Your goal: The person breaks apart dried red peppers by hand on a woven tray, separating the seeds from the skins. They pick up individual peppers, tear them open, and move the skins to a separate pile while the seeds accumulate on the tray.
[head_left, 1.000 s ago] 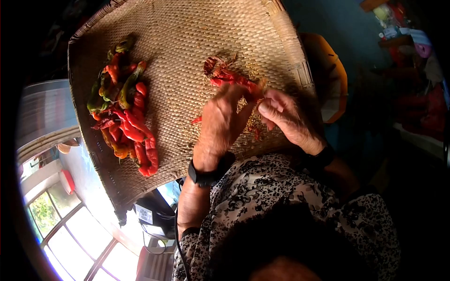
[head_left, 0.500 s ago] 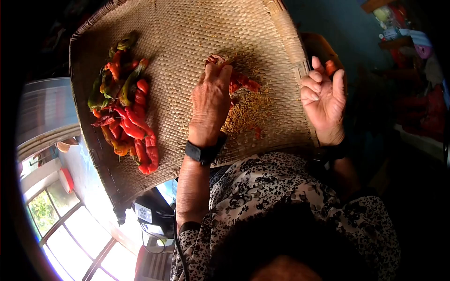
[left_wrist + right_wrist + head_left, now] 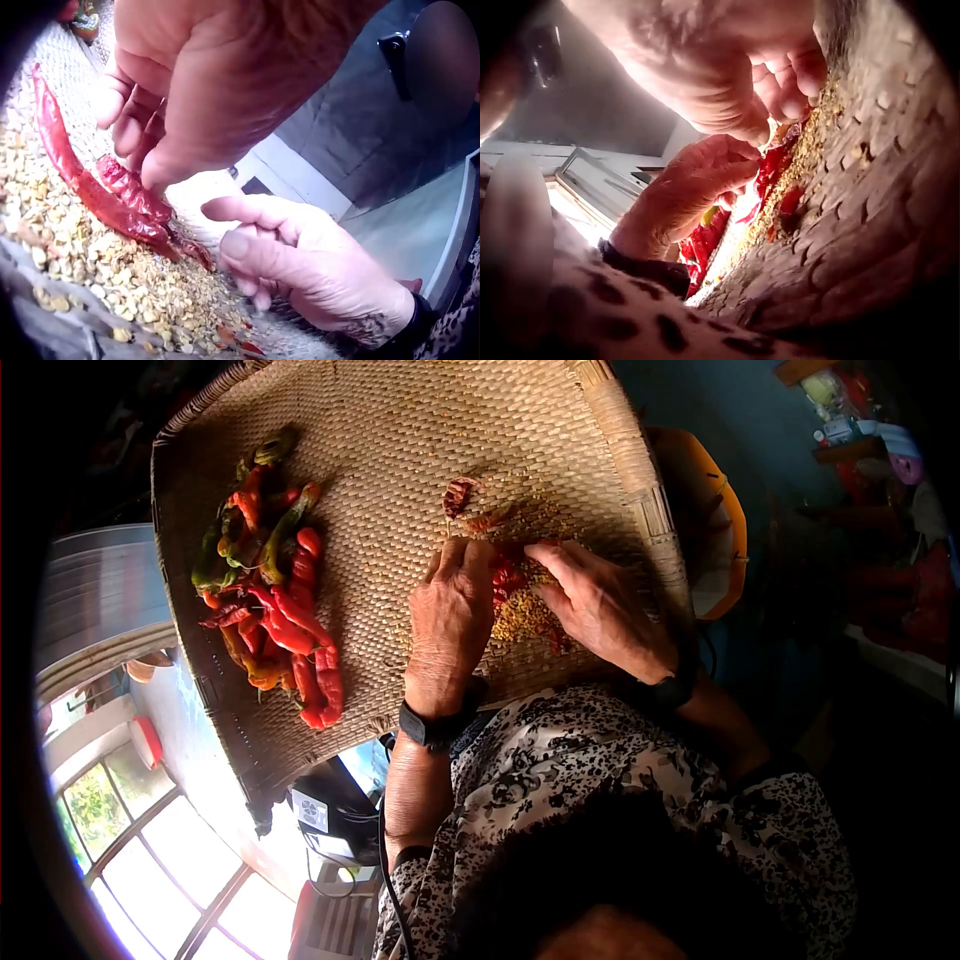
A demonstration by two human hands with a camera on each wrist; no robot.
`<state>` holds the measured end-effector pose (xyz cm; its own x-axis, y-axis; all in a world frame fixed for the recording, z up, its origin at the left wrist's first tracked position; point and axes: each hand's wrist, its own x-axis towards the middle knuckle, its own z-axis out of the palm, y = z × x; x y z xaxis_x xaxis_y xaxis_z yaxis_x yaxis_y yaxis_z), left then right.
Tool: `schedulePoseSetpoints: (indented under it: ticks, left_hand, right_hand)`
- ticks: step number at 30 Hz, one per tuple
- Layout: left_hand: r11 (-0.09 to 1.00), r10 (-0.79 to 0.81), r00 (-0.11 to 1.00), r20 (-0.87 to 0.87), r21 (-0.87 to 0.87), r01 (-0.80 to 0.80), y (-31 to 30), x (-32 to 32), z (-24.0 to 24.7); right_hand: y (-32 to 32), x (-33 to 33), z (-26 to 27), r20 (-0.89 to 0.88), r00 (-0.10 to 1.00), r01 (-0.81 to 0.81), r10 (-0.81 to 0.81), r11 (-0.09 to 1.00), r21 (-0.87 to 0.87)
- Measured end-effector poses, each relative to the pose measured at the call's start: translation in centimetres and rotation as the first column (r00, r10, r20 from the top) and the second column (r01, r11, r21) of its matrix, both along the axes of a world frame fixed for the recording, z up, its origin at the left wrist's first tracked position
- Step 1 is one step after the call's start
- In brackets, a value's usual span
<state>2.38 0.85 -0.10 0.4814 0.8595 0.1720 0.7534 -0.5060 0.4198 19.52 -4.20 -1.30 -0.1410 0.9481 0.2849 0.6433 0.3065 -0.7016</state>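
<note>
A wide woven tray (image 3: 620,450) lies across my lap. Near its middle, dried red chilies (image 3: 507,575) lie on a patch of loose seeds (image 3: 520,615). My left hand (image 3: 455,595) is curled over them; in the left wrist view its fingertips (image 3: 150,169) pinch a dried chili (image 3: 112,195). My right hand (image 3: 595,600) reaches in from the right with loosely curled fingers. Its index finger and thumb (image 3: 240,244) sit right beside the chili's end and hold nothing I can see. The right wrist view shows the left hand (image 3: 690,187) on the red chili (image 3: 772,165) among seeds (image 3: 810,142).
A pile of fresh red and green chilies (image 3: 275,600) lies on the tray's left side. A curled chili husk (image 3: 462,495) sits just beyond the hands. An orange object (image 3: 715,550) lies past the tray's right rim, a black device (image 3: 325,815) below the tray.
The right hand, lifted off past the tray's right rim half a second ago, has come back down to the chilies. The left hand slid slightly nearer and curled onto a chili.
</note>
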Motion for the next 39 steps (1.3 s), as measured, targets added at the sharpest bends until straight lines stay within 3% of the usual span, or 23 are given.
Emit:
schedulePoseSetpoints:
  ticks: [2, 6, 8, 11, 14, 19, 24, 28, 31, 33, 34, 35, 37, 38, 39]
  left_hand:
    - [1.000, 0.009, 1.000, -0.005, 0.000, -0.009, 0.0, -0.1, -0.2]
    - [0.994, -0.004, 0.997, 0.075, -0.106, 0.012, 0.0, -0.2, -0.5]
    - [0.988, 0.030, 0.992, 0.125, -0.152, -0.011, 0.3, -0.1, -0.4]
    - [0.989, 0.146, 0.987, 0.061, 0.011, -0.147, 2.0, 0.7, 0.3]
    - [0.978, 0.146, 0.989, 0.012, 0.149, -0.147, 3.8, 0.8, -0.7]
    - [0.986, 0.139, 0.990, -0.030, 0.096, -0.135, 4.2, 0.5, -1.2]
    - [0.988, 0.146, 0.989, 0.014, 0.052, -0.146, 4.3, 0.0, -1.5]
    - [0.984, 0.177, 0.984, 0.020, -0.011, -0.177, 4.3, -0.6, -1.4]
    - [0.985, 0.169, 0.985, 0.027, -0.025, -0.168, 4.4, -0.8, -1.3]
    - [0.989, 0.146, 0.986, 0.082, 0.003, -0.146, 4.4, -0.8, -1.3]
    - [0.992, 0.118, 0.984, 0.134, 0.029, -0.123, 4.4, -0.9, -1.3]
    - [0.992, 0.121, 0.984, 0.133, 0.028, -0.126, 4.4, -1.1, -1.4]
    - [0.992, 0.109, 0.964, 0.241, 0.032, -0.120, 4.5, -1.1, -1.5]
    - [0.992, 0.109, 0.964, 0.244, 0.031, -0.120, 4.3, -1.1, -1.4]
    - [0.991, 0.124, 0.952, 0.278, -0.081, -0.106, 3.8, -0.9, -0.7]
  right_hand:
    - [0.5, 0.1, -0.7, 0.152, 0.988, 0.028, -0.025, 0.999, -0.016]
    - [1.2, 0.3, -0.8, 0.249, 0.968, 0.032, -0.020, 0.999, -0.043]
    - [1.5, 0.4, -1.2, 0.261, 0.965, 0.031, -0.024, 0.999, -0.025]
    - [1.7, 0.3, -1.3, 0.269, 0.963, 0.023, -0.031, 0.999, 0.033]
    - [1.8, 0.2, -0.9, 0.268, 0.962, 0.031, -0.044, 0.998, 0.053]
    - [2.0, 0.5, -0.7, 0.291, 0.956, 0.031, -0.026, 0.999, -0.014]
    - [2.3, 0.0, 0.0, 0.342, 0.938, 0.014, -0.050, 0.994, 0.107]
    - [2.4, 0.2, -0.6, 0.369, 0.928, 0.017, -0.051, 0.995, 0.094]
    - [2.8, 0.5, -1.1, 0.352, 0.934, 0.021, -0.058, 0.994, 0.109]
    - [2.9, 0.9, -1.3, -0.133, 0.989, 0.062, -0.059, 0.998, 0.016]
    - [2.6, 1.3, -0.9, -0.323, 0.941, 0.047, -0.097, 0.986, -0.159]
    - [2.0, 2.0, -0.2, -0.593, 0.790, 0.000, -0.155, 0.967, -0.254]
    - [1.3, 3.2, 0.7, -0.904, 0.283, -0.091, -0.321, 0.929, -0.358]
    - [1.1, 3.8, 0.0, -0.960, 0.056, -0.057, -0.273, 0.959, -0.276]
    - [1.0, 4.4, 0.1, -0.960, -0.093, -0.038, -0.264, 0.965, -0.261]
